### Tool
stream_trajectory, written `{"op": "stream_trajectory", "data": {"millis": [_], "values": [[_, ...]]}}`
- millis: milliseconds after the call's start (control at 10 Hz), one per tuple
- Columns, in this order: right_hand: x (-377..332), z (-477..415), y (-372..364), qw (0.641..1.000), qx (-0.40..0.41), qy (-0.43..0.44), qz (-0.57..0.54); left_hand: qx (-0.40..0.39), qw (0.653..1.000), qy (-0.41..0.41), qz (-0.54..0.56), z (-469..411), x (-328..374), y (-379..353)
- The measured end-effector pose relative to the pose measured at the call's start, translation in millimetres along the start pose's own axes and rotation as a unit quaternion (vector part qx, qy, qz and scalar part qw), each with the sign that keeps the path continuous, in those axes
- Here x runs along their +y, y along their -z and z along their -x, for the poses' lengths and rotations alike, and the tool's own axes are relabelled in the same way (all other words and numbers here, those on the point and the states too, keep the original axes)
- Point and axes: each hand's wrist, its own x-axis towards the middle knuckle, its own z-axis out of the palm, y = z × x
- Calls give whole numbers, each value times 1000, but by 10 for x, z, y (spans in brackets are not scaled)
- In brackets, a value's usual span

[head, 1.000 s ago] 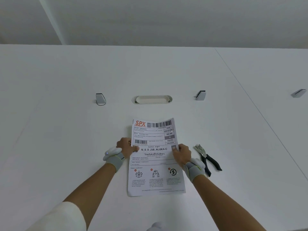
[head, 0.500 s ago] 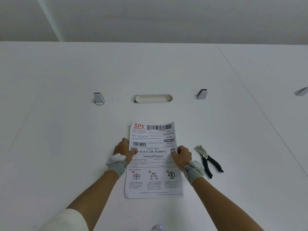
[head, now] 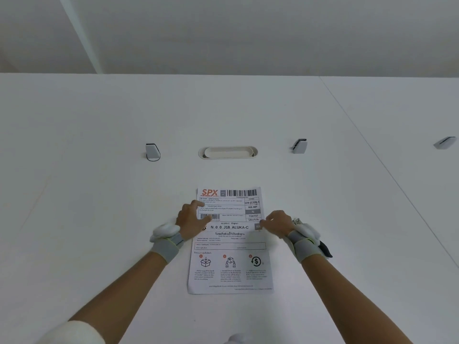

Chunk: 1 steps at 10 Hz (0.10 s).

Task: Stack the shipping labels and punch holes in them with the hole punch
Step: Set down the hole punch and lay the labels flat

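Progress: looks like you've got the stacking part pretty much sorted, with the shipping labels (head: 229,240) sitting as one tidy pile on the surface (head: 99,194). I can't tell how many sheets are in it, since only the top one shows.
Left to do: all the punching, as far as I can see. No holes visible anywhere on that top sheet.
Left hand: your left hand (head: 192,218) is spread loose on the left edge of the pile, fingers and thumb resting on the paper, not pinching anything.
Right hand: your right hand (head: 277,223) is curled over with its fingertips touching the right edge near the grey box. It's not gripping anything either, more like nudging the edge square.
Hole punch: the hole punch (head: 323,247) is just to the right of the pile, mostly hidden behind your right wrist. Only the metal tip and a bit of black handle peek out.
Paper: thin, matte white sheets, flat with crisp corners, printed with an orange SPX logo, barcodes and black text. They'll probably slide on each other easily, so pinch them tight before you punch.
Punch build: plier-shaped, bare metal head, dark handles that look rubbery.
Surface: smooth white top with a seam running off to the right, an oval cable port (head: 228,152) and small grey brackets (head: 152,151) further back.
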Motion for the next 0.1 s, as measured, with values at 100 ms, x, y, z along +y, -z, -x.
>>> {"op": "stream_trajectory", "data": {"millis": [100], "values": [[-29, 40, 173, 996, -62, 25, -49, -108, 992, -13, 68, 72, 160, 241]]}}
